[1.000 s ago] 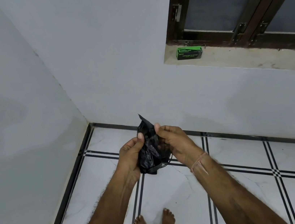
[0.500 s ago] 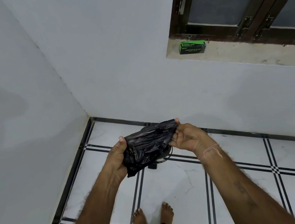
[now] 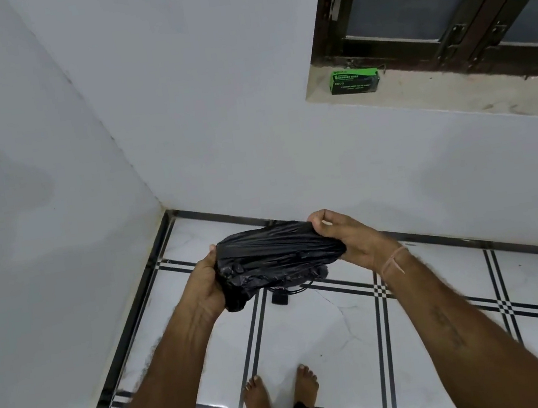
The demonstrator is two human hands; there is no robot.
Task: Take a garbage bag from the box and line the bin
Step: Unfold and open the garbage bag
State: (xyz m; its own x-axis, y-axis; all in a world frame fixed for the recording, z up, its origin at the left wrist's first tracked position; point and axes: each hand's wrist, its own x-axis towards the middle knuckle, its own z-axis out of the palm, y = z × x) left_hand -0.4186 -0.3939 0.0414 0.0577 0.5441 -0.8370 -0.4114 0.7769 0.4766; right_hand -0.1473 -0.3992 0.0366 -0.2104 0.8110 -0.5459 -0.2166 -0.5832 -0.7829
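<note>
A crumpled black garbage bag (image 3: 275, 258) is stretched between my two hands in front of me, above the tiled floor. My left hand (image 3: 204, 283) grips its left end, fingers hidden behind the plastic. My right hand (image 3: 345, 239) pinches its right end, with the thumb on top. The green garbage bag box (image 3: 354, 80) lies on the window sill (image 3: 453, 98) at the upper right, far from both hands. No bin is in view.
White walls meet in a corner at the left. A small black object with a cord (image 3: 280, 297) lies on the white tiled floor (image 3: 330, 333) under the bag. My bare feet (image 3: 280, 392) stand at the bottom. A dark window frame (image 3: 411, 45) is above the sill.
My hands have pulled apart, and the bag has gone from an upright bunch to a wider horizontal stretch. The view has tilted slightly up.
</note>
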